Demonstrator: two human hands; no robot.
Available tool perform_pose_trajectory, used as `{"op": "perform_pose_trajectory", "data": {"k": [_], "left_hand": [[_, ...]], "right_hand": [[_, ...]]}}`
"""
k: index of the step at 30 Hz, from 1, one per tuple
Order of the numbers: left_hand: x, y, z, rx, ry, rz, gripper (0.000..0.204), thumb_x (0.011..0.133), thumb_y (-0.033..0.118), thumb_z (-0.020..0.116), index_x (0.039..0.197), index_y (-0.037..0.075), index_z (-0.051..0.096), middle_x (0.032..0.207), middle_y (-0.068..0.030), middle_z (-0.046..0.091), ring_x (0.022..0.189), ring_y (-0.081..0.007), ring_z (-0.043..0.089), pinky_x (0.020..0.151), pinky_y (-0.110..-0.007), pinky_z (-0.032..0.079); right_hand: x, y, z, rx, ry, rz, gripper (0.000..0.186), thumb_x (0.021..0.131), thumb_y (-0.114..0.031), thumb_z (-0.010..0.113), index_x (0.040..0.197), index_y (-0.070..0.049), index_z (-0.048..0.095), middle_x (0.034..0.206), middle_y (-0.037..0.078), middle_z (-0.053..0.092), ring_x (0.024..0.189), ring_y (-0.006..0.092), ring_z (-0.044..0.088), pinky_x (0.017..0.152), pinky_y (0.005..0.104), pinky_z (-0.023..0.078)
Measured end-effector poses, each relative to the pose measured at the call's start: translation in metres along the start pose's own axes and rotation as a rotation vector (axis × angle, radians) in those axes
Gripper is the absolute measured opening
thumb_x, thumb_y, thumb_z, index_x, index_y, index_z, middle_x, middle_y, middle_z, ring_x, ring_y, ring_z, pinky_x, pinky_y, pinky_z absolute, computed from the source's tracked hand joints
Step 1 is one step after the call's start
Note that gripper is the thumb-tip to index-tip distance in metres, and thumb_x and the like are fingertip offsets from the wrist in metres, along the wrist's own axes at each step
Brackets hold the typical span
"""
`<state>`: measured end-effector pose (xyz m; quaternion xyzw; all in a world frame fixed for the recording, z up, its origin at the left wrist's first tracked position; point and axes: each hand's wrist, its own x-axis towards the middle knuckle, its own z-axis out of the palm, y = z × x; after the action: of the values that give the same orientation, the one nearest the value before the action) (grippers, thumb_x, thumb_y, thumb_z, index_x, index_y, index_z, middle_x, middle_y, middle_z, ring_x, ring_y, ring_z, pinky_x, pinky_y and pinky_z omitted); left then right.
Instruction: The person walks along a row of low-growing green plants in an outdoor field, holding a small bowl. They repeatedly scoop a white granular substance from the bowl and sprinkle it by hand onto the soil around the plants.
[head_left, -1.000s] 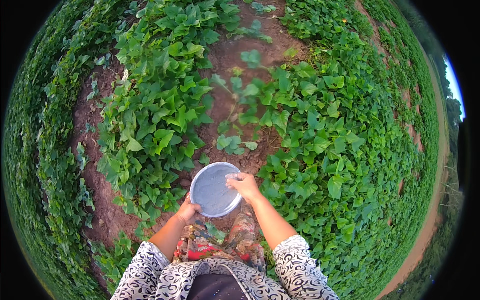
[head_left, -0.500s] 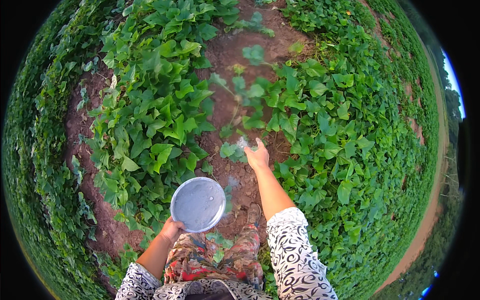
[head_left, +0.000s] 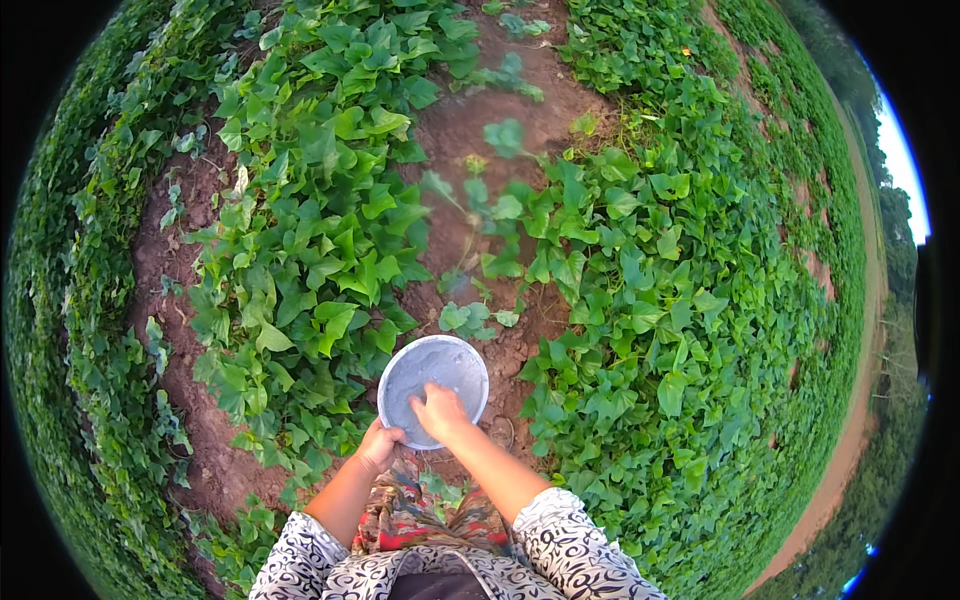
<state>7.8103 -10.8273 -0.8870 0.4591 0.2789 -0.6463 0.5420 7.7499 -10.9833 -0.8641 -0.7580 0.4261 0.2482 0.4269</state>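
A round pale plastic bowl of grey powder is held in front of my legs. My left hand grips its lower left rim, thumb over the edge. My right hand is inside the bowl with its fingertips down in the powder, fingers curled; what they hold, if anything, is hidden. Below the bowl show my patterned trousers and part of a shoe on the soil.
Dense leafy vine rows line both sides of a brown soil furrow with small bluish-green plants in it. A second soil strip runs at the left. A dirt path and trees curve along the far right.
Half a second ago my right hand was stretched forward over a small plant with pale powder by it; now it is back in the bowl. The bowl has moved rightward and slightly up.
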Motion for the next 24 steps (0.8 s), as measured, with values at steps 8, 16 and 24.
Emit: {"op": "perform_pose_trajectory", "data": {"k": [8, 16, 24], "left_hand": [[0.006, 0.026, 0.012, -0.104, -0.09, 0.084, 0.056, 0.066, -0.014, 0.043, 0.12, 0.002, 0.047, 0.107, -0.0128, 0.059, 0.094, -0.0297, 0.061, 0.077, -0.046, 0.056], [0.036, 0.059, 0.015, -0.057, -0.057, 0.112, 0.059, 0.066, -0.014, 0.045, 0.122, 0.004, 0.047, 0.109, -0.013, 0.059, 0.093, -0.0304, 0.061, 0.072, -0.045, 0.056], [0.024, 0.09, -0.001, -0.073, 0.006, 0.131, 0.061, 0.064, -0.013, 0.045, 0.124, -0.001, 0.043, 0.114, -0.0177, 0.056, 0.1, -0.0353, 0.059, 0.082, -0.05, 0.053]], "right_hand": [[0.014, -0.023, 0.001, 0.18, 0.041, -0.174, 0.025, 0.079, -0.017, 0.066, 0.1, -0.004, 0.067, 0.088, 0.021, 0.066, 0.084, 0.0354, 0.065, 0.075, 0.039, 0.051], [0.061, -0.007, -0.032, 0.832, -0.095, 0.117, 0.024, 0.081, -0.005, 0.065, 0.103, 0.005, 0.065, 0.084, 0.011, 0.069, 0.075, 0.0163, 0.067, 0.065, 0.0257, 0.052], [0.132, -0.007, -0.1, 1.354, 0.09, 0.198, 0.018, 0.087, -0.007, 0.061, 0.103, 0.0, 0.062, 0.086, 0.009, 0.068, 0.072, 0.0167, 0.066, 0.063, 0.0266, 0.054]]}}
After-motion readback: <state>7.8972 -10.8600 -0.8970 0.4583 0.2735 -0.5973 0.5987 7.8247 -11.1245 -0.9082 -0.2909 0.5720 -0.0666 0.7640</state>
